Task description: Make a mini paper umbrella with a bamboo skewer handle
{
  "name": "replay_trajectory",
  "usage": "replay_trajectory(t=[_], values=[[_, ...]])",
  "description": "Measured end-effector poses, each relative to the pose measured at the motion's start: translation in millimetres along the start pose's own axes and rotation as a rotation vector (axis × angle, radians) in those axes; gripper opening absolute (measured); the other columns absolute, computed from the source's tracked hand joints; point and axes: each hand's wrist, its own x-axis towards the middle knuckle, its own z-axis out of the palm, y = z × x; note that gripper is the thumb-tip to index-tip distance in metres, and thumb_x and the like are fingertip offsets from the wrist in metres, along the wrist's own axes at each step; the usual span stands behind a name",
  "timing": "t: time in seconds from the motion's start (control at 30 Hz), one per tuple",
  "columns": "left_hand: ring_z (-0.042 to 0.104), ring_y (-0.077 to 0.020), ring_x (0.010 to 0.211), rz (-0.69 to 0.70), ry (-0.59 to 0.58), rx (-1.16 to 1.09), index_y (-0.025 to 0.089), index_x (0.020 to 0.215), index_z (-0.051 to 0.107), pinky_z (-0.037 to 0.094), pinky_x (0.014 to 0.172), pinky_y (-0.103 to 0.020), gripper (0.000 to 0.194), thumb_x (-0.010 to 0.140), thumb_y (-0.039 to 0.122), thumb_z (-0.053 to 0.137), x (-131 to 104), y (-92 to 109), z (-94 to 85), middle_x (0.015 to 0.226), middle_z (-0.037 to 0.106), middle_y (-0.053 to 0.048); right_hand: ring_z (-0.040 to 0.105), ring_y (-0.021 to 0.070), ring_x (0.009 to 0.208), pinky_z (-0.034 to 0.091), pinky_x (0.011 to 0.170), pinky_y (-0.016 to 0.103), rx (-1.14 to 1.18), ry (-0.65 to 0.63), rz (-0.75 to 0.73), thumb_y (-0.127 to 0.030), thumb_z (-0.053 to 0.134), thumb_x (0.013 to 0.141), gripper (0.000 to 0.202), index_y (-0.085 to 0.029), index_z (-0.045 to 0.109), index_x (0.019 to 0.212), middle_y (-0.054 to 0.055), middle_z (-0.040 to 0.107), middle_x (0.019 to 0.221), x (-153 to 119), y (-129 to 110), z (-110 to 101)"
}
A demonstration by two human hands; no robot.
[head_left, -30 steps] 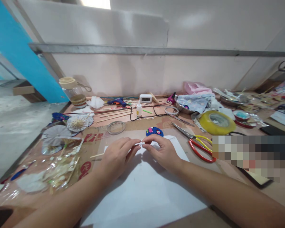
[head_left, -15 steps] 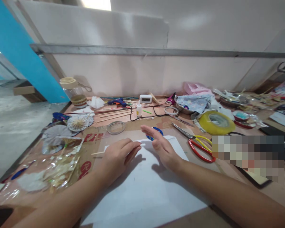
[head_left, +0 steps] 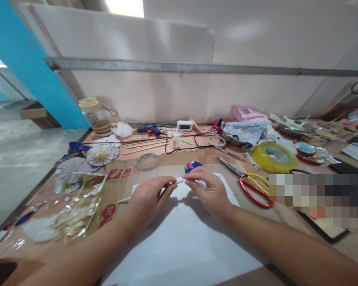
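Note:
Above the white paper (head_left: 179,246), my left hand (head_left: 152,194) pinches a small white piece (head_left: 179,180) at its left end. A thin wooden stick (head_left: 124,200) shows to the left of that hand. My right hand (head_left: 207,190) has its thumb and fingertips closed at the right end of the white piece; whether they grip it or something tiny is too small to tell. Just behind my right fingers lies a blue patterned round piece (head_left: 192,166), partly hidden.
Scissors (head_left: 247,178) and yellow tape (head_left: 275,157) lie to the right. A glue bottle (head_left: 176,139), a clock (head_left: 184,126), a glue gun (head_left: 149,129) and a clear ring (head_left: 147,161) stand or lie behind. Folded paper fans (head_left: 74,171) and plastic bags (head_left: 77,210) are at left.
My right hand's raised, spread fingers have come down and closed at the right end of the white piece. My left hand keeps its pinch. The view has shifted slightly.

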Motion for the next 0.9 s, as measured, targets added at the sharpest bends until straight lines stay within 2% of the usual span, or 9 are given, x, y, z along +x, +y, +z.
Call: replay_trajectory(t=[0.2,0.4,0.57,0.8,0.9], values=[[0.072,-0.0152,0.073,0.045,0.001,0.02,0.02,0.103,0.064,0.054,0.065,-0.025,0.012,0.099,0.027,0.055,1.2,2.2,-1.1,0.088,0.076,-0.002,0.063,0.0209,0.086,0.051,0.082,0.039,-0.083,-0.059,-0.075,-0.024,0.072,0.086,0.019,-0.029,0.076,0.104,0.003,0.069,0.087,0.3,0.3,0.7],[0.072,-0.0151,0.072,0.108,-0.002,0.038,0.02,0.105,0.062,0.054,0.066,-0.025,0.013,0.1,0.026,0.052,3.4,5.3,-0.8,0.086,0.076,-0.002,0.062,0.0199,0.083,0.05,0.076,0.037,-0.131,-0.094,-0.127,-0.027,0.067,0.091,0.01,-0.028,0.077,0.092,0.004,0.065,0.084,-0.4,4.1,1.9],[0.072,-0.0152,0.071,0.101,0.002,0.055,0.02,0.104,0.062,0.054,0.066,-0.025,0.013,0.1,0.028,0.052,3.3,6.0,-1.2,0.087,0.077,-0.003,0.061,0.019,0.081,0.049,0.075,0.035,-0.13,-0.095,-0.185,-0.02,0.066,0.091,0.01,-0.026,0.075,0.09,0.003,0.065,0.082,-0.6,4.4,1.5],[0.072,-0.0148,0.072,0.104,-0.045,0.019,0.021,0.104,0.061,0.053,0.065,-0.025,0.009,0.099,0.022,0.053,2.6,4.7,-1.9,0.087,0.076,-0.002,0.06,0.0183,0.08,0.048,0.076,0.034,-0.113,-0.102,-0.208,-0.014,0.065,0.09,0.012,-0.025,0.068,0.084,0.001,0.066,0.079,-0.7,2.8,1.9],[0.071,-0.0146,0.072,0.1,-0.028,0.025,0.021,0.104,0.06,0.052,0.066,-0.025,0.008,0.098,0.023,0.055,1.5,3.9,-1.5,0.087,0.075,-0.002,0.06,0.0183,0.079,0.047,0.076,0.034,-0.073,-0.058,-0.174,-0.019,0.068,0.088,0.008,-0.025,0.063,0.086,0.0,0.063,0.08,-1.4,4.0,2.3]])
